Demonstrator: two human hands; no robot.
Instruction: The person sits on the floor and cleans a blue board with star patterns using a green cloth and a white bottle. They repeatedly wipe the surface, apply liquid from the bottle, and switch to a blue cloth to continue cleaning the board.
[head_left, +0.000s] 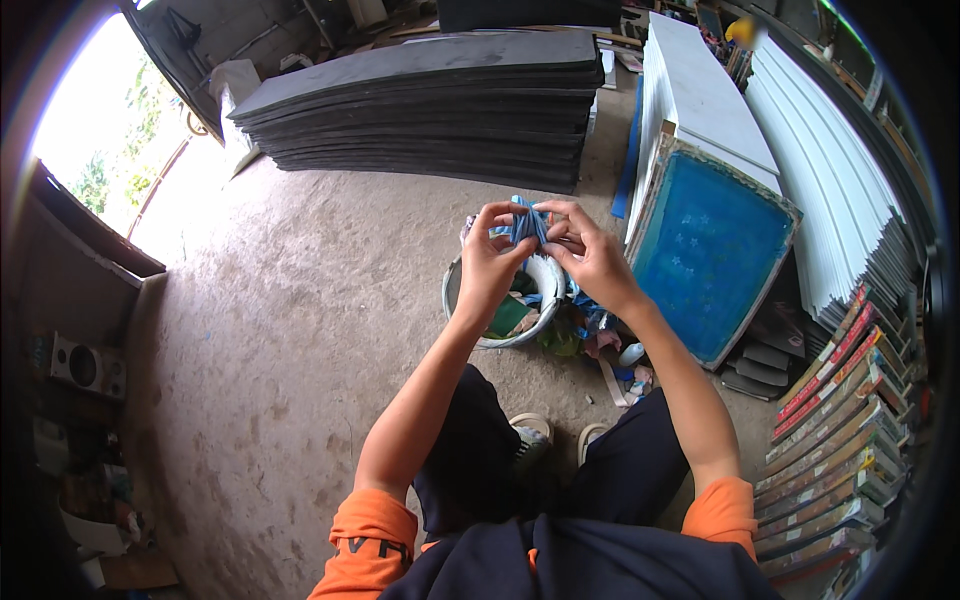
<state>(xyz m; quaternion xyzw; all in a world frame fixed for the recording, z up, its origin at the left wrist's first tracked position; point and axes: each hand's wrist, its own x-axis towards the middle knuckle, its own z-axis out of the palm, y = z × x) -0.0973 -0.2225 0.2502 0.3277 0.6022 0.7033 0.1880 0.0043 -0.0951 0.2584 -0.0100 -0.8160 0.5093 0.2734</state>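
Note:
Between my two hands is a small bundle of blue strip or cord (pixel 529 226), wound in several turns, held up in front of me. My left hand (pixel 494 245) pinches its left side with thumb and fingers. On the right side, the thumb and fingers of my right hand (pixel 590 250) grip the same bundle. Below and behind the hands stands a round pale bin (pixel 540 327), its top partly hidden by my left hand and wrist. Green and white scraps show inside it. Whether the blue material is cloth, rubber or string I cannot tell.
A tall stack of dark sheets (pixel 420 110) lies beyond the bin. To the right leans a blue framed screen (pixel 705 250), against white panels (pixel 715 90). Wooden frames (pixel 830 450) line the right edge. Mixed scraps (pixel 610 345) lie beside the bin on the concrete floor (pixel 270 330).

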